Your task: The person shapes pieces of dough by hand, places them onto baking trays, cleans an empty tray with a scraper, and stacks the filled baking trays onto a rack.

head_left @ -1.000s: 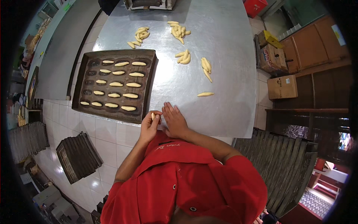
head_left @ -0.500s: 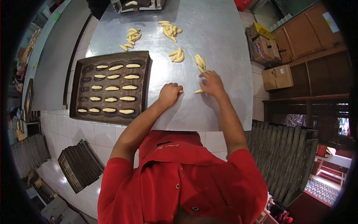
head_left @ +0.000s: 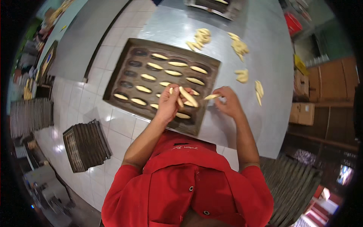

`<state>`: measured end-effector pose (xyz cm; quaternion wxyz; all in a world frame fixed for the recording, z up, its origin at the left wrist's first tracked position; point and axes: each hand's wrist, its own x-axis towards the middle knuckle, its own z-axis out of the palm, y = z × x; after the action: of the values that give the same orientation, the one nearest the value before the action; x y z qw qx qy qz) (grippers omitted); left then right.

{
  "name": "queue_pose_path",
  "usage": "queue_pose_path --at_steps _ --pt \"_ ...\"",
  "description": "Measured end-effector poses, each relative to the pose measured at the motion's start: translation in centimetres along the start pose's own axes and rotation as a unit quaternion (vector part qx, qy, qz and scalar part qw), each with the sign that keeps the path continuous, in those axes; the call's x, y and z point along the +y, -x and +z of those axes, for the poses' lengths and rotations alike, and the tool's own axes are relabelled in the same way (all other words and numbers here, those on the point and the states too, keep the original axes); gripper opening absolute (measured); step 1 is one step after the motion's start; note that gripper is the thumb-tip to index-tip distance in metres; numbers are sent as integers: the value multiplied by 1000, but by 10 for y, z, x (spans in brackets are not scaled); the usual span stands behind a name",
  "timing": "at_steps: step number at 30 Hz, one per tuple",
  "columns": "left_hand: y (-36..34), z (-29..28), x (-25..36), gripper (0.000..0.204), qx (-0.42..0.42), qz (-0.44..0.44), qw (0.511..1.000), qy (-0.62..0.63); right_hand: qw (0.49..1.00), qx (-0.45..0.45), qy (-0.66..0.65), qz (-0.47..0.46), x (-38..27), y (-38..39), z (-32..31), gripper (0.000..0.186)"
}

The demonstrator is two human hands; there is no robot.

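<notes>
My left hand (head_left: pixel 167 104) is over the front part of a dark baking tray (head_left: pixel 115 78), closed on pale, tapered dough pieces (head_left: pixel 188 97); at least two stick out from its fingers. Just past the tray's right edge, my right hand (head_left: pixel 228 102) pinches a single dough stick (head_left: pixel 211 97) by one end, its other end pointing at the tray. Rows of similar dough sticks (head_left: pixel 147 77) lie in the tray's oblong hollows, and several hollows (head_left: pixel 129 73) along the left side hold none. The left hand hides part of the rows beneath it.
On the metal table (head_left: pixel 261 128) lie a dough heap (head_left: pixel 202 36), another heap (head_left: pixel 239 46), a small cluster (head_left: pixel 242 75) and a few sticks (head_left: pixel 259 90) at right. Another tray (head_left: pixel 217 8) stands at the far edge. Stacked trays (head_left: pixel 87 145) sit on the tiled floor.
Both hands have moved from the bare tabletop leftward to the tray. Dough pieces now show in the left hand, and one in the right. The whole view has turned and shifted.
</notes>
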<state>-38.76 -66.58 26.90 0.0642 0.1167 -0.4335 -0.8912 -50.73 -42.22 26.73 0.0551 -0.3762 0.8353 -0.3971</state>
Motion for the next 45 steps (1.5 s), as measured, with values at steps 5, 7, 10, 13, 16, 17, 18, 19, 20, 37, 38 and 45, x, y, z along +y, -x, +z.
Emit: queue_pose_path --at_steps 5,7,10,13,16,17,18,19,20,37,38,45 --pt "-5 -152 82 26 239 59 968 -53 969 -117 10 -216 -95 -119 148 19" --pt "-3 -194 116 25 320 116 940 0 960 22 -102 -259 -164 -162 182 22" --pt "1 -225 161 24 339 152 928 -41 941 133 -196 -243 -210 -189 217 22" --pt "-10 -230 183 22 277 184 938 -96 971 82 -96 -201 -185 -193 263 16" --pt "-22 -216 200 19 153 123 965 -173 983 34 -32 -179 -172 -197 276 18" --pt "-23 -210 202 20 109 100 976 -162 982 34 -32 -182 -187 -208 266 18" --pt "-23 -203 209 20 107 96 976 -161 978 86 -80 -173 -202 -211 255 18" --pt "-25 -194 217 22 28 98 982 -160 969 140 -125 -164 -210 -213 248 18" --pt "-31 -186 223 24 -56 99 981 -157 966 162 -114 -166 -212 -218 246 19" --pt "-146 -163 241 40 -116 246 868 -415 945 80 311 -62 -112 -207 245 20" --pt "-148 -173 232 39 -118 209 867 -436 959 88 267 -24 -113 -191 226 20" --pt "-126 -234 172 39 -159 196 695 -673 919 343 167 99 -79 -48 130 13"
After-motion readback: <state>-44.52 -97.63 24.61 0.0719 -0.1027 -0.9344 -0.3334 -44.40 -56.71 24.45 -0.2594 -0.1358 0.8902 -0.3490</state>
